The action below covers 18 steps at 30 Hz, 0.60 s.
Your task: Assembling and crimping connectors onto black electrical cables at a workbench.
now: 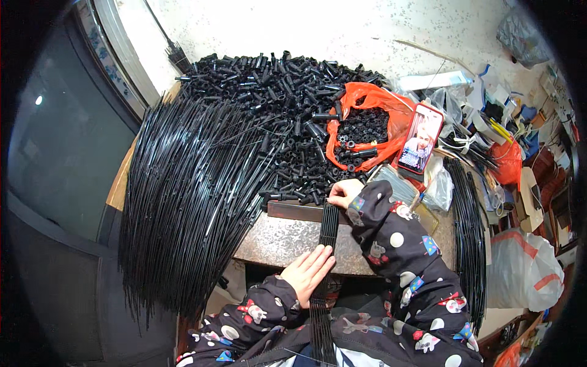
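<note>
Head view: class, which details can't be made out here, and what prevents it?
In the head view:
- Palm of the left hand: hidden by the hand's own back.
- Lower end of the thin black rods under that hand: cut off by the lower edge.
- Bottom of the orange plastic bag: covered by small black rings.
- Phone captions: too small.

Small cluttered workshop, speckled worktable (275,243), heaped black tubes (263,82), massed black rods (183,189)

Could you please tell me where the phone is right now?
In the head view, the phone is right of centre, beside the open orange bag.
</note>
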{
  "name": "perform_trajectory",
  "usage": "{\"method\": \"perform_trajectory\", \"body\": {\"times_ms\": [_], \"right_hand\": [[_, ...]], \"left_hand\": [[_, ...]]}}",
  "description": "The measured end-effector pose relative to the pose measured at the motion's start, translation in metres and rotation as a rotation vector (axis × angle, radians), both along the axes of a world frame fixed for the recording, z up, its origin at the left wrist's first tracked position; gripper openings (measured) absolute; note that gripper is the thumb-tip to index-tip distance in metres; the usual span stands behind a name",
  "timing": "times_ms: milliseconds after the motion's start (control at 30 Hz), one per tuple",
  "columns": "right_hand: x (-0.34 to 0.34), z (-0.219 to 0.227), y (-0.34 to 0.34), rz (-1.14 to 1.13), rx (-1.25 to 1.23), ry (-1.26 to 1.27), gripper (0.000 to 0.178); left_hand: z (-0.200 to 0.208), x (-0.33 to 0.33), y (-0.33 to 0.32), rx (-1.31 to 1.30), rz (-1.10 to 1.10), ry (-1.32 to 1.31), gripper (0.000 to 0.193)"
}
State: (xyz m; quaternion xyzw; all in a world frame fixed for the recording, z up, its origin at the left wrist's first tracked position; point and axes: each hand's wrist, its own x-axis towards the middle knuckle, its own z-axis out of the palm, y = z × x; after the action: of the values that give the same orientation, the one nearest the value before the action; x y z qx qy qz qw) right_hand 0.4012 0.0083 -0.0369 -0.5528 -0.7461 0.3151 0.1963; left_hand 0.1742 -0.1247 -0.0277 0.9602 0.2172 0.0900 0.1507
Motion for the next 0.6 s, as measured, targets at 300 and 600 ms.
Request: {"method": "perform_trajectory", "body": {"times_ms": [300, 600], "right_hand": [[0.031, 0.017, -0.033, 0.092, 0.344, -0.132, 0.015], [0.020, 0.008, -0.041, 0.121, 0.309, -0.098, 0.017]], "left_hand": [[0.001, -0.001, 0.001, -0.004, 0.009, -0.006, 0.091], [-0.001, -0.002, 0.000, -0.030, 0.028, 0.000, 0.092]]}}
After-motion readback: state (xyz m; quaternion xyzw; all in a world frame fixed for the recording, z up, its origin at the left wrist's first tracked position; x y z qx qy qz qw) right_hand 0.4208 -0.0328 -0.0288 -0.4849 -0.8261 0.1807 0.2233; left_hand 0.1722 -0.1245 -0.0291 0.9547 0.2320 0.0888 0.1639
